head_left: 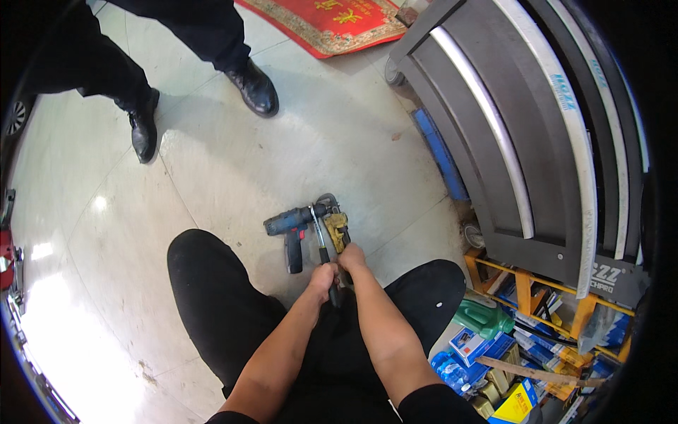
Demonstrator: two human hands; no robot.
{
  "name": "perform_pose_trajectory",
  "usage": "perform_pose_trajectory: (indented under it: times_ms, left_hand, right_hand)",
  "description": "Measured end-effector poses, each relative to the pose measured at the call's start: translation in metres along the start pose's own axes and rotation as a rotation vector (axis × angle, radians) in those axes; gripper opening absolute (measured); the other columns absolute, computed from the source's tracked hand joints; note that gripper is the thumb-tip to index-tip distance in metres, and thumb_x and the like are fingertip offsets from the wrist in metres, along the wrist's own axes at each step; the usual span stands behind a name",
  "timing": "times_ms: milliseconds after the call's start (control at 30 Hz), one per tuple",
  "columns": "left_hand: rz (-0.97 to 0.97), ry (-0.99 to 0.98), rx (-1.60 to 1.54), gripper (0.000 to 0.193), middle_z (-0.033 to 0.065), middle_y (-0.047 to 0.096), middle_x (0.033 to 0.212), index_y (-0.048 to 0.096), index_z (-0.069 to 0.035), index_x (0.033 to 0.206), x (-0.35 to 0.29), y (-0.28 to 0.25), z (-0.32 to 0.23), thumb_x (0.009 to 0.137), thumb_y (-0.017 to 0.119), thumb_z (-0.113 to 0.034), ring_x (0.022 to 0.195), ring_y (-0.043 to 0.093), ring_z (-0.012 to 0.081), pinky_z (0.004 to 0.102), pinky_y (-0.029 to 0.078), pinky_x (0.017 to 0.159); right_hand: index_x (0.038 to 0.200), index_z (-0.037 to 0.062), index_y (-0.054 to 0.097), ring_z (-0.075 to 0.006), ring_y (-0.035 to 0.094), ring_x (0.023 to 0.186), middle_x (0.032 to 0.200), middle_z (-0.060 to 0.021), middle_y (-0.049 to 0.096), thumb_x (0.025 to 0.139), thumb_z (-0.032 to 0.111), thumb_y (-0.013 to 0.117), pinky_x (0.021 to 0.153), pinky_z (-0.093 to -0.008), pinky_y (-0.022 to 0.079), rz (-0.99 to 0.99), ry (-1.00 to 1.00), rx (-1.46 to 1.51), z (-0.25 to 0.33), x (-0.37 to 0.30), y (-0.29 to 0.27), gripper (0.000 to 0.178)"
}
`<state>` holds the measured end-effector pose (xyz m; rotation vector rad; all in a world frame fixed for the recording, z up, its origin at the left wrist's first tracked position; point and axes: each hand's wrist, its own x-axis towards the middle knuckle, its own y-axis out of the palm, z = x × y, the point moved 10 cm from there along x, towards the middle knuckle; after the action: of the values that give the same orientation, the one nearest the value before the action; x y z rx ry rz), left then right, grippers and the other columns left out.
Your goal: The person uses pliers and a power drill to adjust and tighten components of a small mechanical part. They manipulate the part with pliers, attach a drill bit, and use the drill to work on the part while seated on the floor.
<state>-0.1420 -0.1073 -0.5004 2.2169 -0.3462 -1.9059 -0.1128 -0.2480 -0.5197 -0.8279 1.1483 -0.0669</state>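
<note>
A blue-and-black cordless drill (286,222) lies on its side on the floor between my knees, its chuck end pointing right. My left hand (325,278) is closed round the black grip of a silver-shafted wrench (317,227), whose far end reaches the drill's chuck. Closed as well, my right hand (351,258) grips a yellow pipe wrench (335,225) with a dark hooked jaw. That jaw sits at the drill's front end; whether it bites on the chuck is too small to tell. Both fists are side by side, close together.
A grey tool cabinet (487,134) on casters stands to the right. Below it are an orange rack (522,290), a green jug (484,318), boxes and a wooden strip (540,372). Another person's black shoes (253,88) are ahead. A red mat (332,25) lies beyond.
</note>
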Motion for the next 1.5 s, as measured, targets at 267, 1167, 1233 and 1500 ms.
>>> perform_pose_trajectory:
  times_ms: [267,1167,1233,1500]
  left_hand:
    - [0.007,0.145,0.034,0.017,0.0057,0.049,0.061,0.051,-0.006,0.090,0.014,-0.004,-0.003,0.074,0.054,-0.010,0.055,0.051,0.0198,0.0370,0.043,0.050]
    - [0.053,0.177,0.245,0.037,0.0111,0.059,0.079,0.054,0.002,0.109,0.031,-0.021,0.009,0.083,0.058,-0.024,0.061,0.056,0.0215,0.0366,0.044,0.050]
    - [0.088,0.156,0.203,0.033,0.0098,0.058,0.077,0.054,0.001,0.106,0.027,-0.018,0.009,0.083,0.058,-0.023,0.061,0.056,0.0213,0.0366,0.043,0.049]
    - [0.168,-0.021,0.061,0.003,0.0018,0.046,0.061,0.052,-0.009,0.078,-0.005,-0.004,-0.007,0.075,0.054,-0.010,0.050,0.043,0.0160,0.0330,0.038,0.046]
  right_hand:
    - [0.104,-0.0067,0.057,-0.0441,0.065,0.094,0.095,-0.0277,0.067,0.079,0.021,0.068,0.083,-0.0481,0.052,-0.091,-0.304,0.087,0.045,-0.048,-0.042,0.039]
    - [0.106,-0.0135,0.050,-0.0491,0.062,0.095,0.097,-0.0363,0.063,0.086,0.014,0.059,0.085,-0.0516,0.051,0.015,-0.262,-0.023,0.053,-0.062,-0.021,0.035]
    - [0.105,-0.0139,0.050,-0.0491,0.063,0.094,0.096,-0.0365,0.063,0.086,0.013,0.058,0.084,-0.0516,0.052,0.012,-0.274,-0.035,0.049,-0.059,-0.018,0.034]
    - [0.104,-0.0065,0.051,-0.0480,0.063,0.092,0.093,-0.0317,0.065,0.088,0.014,0.058,0.080,-0.0525,0.051,-0.016,-0.305,0.035,0.046,-0.056,-0.021,0.027]
